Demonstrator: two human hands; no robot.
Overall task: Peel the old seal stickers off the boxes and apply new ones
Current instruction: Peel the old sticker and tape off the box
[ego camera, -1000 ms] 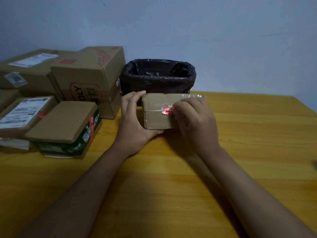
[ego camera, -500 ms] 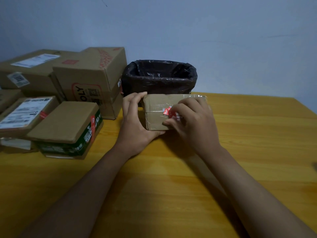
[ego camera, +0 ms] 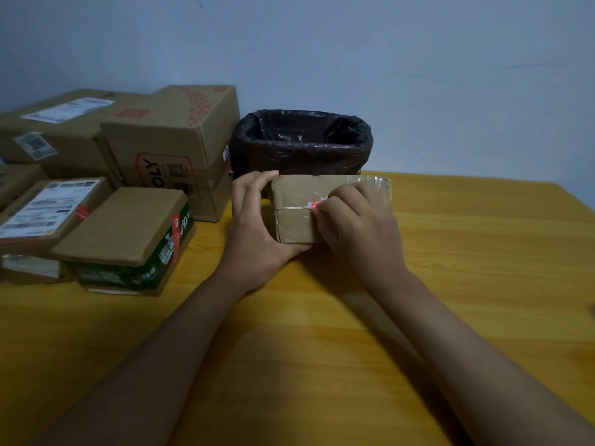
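Observation:
A small brown cardboard box [ego camera: 294, 209] stands tilted on the wooden table, its taped face toward me. My left hand [ego camera: 257, 226] grips its left end, thumb under, fingers over the top edge. A red and white seal sticker [ego camera: 314, 205] sits on the tape seam. My right hand [ego camera: 355, 225] covers the box's right half, and its curled fingertips pinch at the sticker. Much of the sticker is hidden under those fingers.
A bin lined with a black bag [ego camera: 302, 143] stands just behind the box. Several cardboard boxes [ego camera: 167, 146] are piled at the left, one flat box [ego camera: 128, 233] bearing a red sticker [ego camera: 175, 225] on its edge. The table [ego camera: 322, 349] runs out to the right.
My right fingers have worked along the sticker, hiding more of it. The box and my left hand have hardly moved.

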